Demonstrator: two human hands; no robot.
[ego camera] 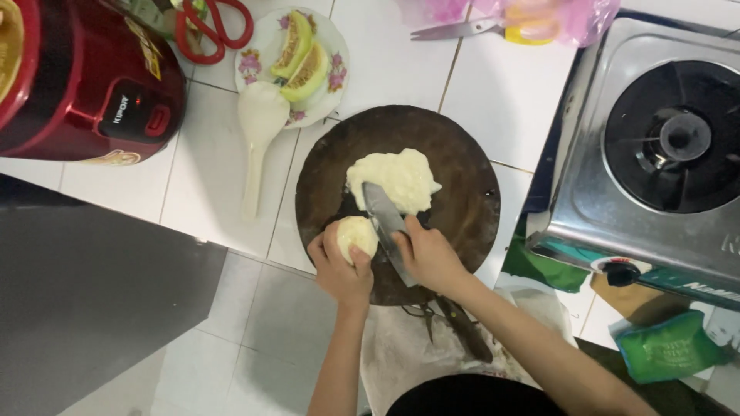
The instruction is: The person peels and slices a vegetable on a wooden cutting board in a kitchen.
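My left hand [339, 266] curls around a pale dough ball [357, 235], fingers wrapped up its left side and thumb near its top, holding it at the near edge of the board [462, 208]. My right hand [432, 258] is closed tight on a knife [385, 227]; the fingers fold over the handle, so I can only see the blade. The blade's long axis runs from my right hand up and a little left, away from me, with the tip resting on the near edge of the dough mass [395, 179]. The flat of the blade lies just beside the ball, on its right; I cannot tell whether the two touch.

The dough mass sits near the middle of the board, spread out flat and irregular, well clear of the rim. The board is round, dark brown, and lies on white tiles.

Left of the board lies a white paddle [258, 131], handle pointing toward me, its head overlapping a flowered plate [333, 58] that carries melon slices [302, 54]. Beyond that, far left of the board, stands a red cooker [85, 85], with red scissors [216, 27] next to it. Right of the board is a steel gas stove [663, 146]. Past the board's far edge a second pair of scissors [462, 29] lies by a pink bag [555, 15].
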